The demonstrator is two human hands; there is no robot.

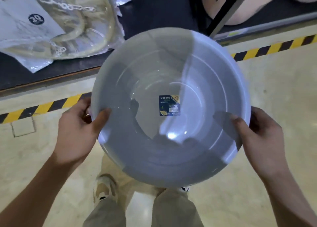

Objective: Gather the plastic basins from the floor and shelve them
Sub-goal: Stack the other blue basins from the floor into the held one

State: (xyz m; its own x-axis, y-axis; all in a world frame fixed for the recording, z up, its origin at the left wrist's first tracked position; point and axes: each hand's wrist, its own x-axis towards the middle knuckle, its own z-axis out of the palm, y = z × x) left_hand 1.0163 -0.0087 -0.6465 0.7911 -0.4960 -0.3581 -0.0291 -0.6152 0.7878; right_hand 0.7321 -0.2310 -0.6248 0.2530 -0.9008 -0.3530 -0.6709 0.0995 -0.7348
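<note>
A person holds a grey plastic basin [171,82] in the air with both hands, above the pale floor [274,93].

The left hand [80,132] clamps the basin's left rim, thumb inside and fingers behind; the right hand [262,137] clamps the right rim the same way. A dark label [169,105] sits on the basin's bottom. Beyond it, yellow-and-black hazard tape [267,48] edges a dark low shelf [154,10] bearing bagged coiled tubing [68,26].

Left hand [80,132], right hand [262,137] — clasped.
</note>
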